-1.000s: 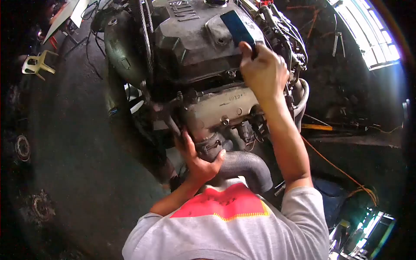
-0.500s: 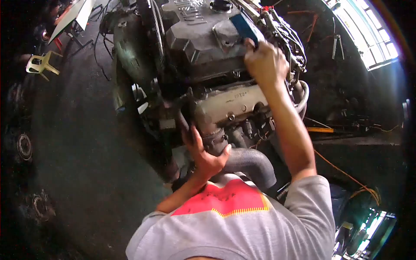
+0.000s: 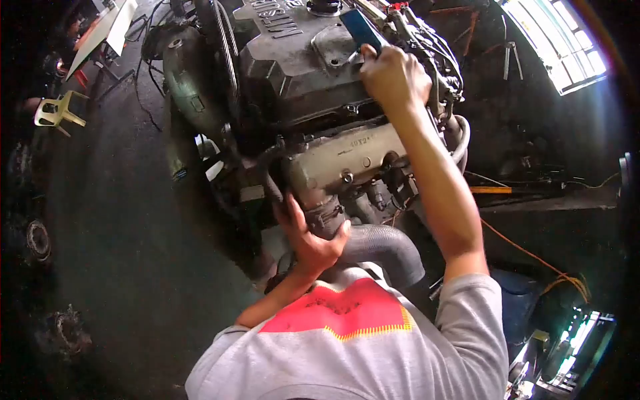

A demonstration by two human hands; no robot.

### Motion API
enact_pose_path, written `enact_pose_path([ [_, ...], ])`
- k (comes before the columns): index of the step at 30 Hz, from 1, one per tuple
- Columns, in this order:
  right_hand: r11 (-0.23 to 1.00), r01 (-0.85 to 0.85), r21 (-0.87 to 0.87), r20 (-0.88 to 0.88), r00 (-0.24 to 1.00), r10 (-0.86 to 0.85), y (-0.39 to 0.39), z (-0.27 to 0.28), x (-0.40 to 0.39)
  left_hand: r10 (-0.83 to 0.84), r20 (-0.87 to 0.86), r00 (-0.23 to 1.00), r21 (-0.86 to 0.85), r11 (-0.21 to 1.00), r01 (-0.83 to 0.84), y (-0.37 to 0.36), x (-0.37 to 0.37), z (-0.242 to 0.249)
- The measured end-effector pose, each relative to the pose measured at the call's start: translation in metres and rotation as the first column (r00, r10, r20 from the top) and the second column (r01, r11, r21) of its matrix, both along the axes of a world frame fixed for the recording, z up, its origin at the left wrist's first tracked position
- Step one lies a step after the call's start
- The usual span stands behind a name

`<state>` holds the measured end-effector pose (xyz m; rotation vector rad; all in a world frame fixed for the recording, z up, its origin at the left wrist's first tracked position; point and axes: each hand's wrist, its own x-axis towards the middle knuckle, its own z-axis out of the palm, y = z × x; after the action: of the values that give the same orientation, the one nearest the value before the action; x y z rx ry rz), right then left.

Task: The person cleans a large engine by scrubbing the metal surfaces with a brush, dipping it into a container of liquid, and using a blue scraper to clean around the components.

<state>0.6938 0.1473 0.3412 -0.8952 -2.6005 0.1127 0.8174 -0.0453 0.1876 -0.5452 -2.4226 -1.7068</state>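
My right hand (image 3: 398, 80) is closed around a flat blue rectangular piece (image 3: 363, 30), whose exact kind I cannot make out. It lies over the right side of the dark grey engine cover (image 3: 293, 57), beside a raised square plate (image 3: 335, 50). Lower down, my left hand (image 3: 310, 245) has its thumb and fingers spread around a dark pipe joint (image 3: 325, 215), touching its sides. Above that joint runs the pale metal manifold (image 3: 343, 160). A thick ribbed hose (image 3: 385, 250) bends away to the right, close to my shirt.
Cables and pipes (image 3: 427, 50) run along the engine's right side. A large rounded pipe (image 3: 190, 87) stands at its left. On the floor are a pale plastic stool (image 3: 60, 112) and an orange cord (image 3: 527, 257). A bright window (image 3: 563, 40) is at upper right.
The view has shifted a little, so the engine and both hands appear slightly further left and up. The raised lettering on the cover is sharper. Both hands keep nearly the same places on the engine.
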Motion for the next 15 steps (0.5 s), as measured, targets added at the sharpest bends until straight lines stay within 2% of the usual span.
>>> enact_pose_path([
  [1,0.999,0.008,0.053,-0.051,0.999,-0.005,-0.010,-0.006,0.011,0.000,-0.007,1.000,-0.008,1.000,0.000,-0.002,0.000,-0.001],
  [3,1.000,0.009,0.006,-0.021,1.000,-0.009,-0.018,-0.011,0.022,0.002,0.019,1.000,0.027,1.000,-0.003,0.000,-0.001,-0.003],
  [4,0.995,0.001,0.099,-0.083,0.997,0.008,-0.012,-0.012,0.012,0.006,0.024,1.000,0.007,1.000,-0.006,0.000,-0.001,-0.003],
  [5,0.994,-0.026,0.110,-0.102,0.994,0.037,-0.005,-0.007,0.007,0.005,0.034,0.999,-0.007,1.000,-0.005,0.000,0.000,-0.003],
  [7,1.000,-0.006,-0.014,-0.100,0.995,0.005,0.012,-0.001,-0.013,0.042,-0.030,0.999,-0.075,0.996,-0.044,0.000,0.001,-0.004],
  [8,0.999,0.005,-0.032,-0.082,0.997,-0.008,0.024,-0.002,-0.018,0.001,0.002,1.000,-0.006,1.000,-0.001,0.000,0.000,-0.006],
  [9,0.999,0.023,-0.047,-0.074,0.997,-0.026,0.027,0.004,-0.019,-0.003,-0.006,1.000,-0.012,1.000,0.003,-0.002,-0.001,-0.005],
  [10,0.986,-0.008,-0.168,-0.068,0.998,-0.003,0.019,0.018,-0.006,0.001,-0.005,1.000,-0.028,1.000,-0.001,-0.003,-0.001,-0.002],
  [11,0.994,-0.012,-0.108,-0.126,0.992,-0.001,0.033,0.013,-0.001,0.011,-0.003,1.000,-0.036,0.999,-0.011,-0.002,-0.002,-0.001],
  [13,0.993,-0.012,-0.115,-0.371,0.928,-0.031,0.077,-0.008,0.011,-0.004,0.039,0.999,0.030,1.000,0.003,0.000,-0.003,-0.006],
  [15,0.985,-0.044,-0.166,-0.460,0.887,-0.038,0.079,0.002,0.036,-0.018,0.086,0.996,0.087,0.996,0.010,0.001,0.000,-0.017],
])
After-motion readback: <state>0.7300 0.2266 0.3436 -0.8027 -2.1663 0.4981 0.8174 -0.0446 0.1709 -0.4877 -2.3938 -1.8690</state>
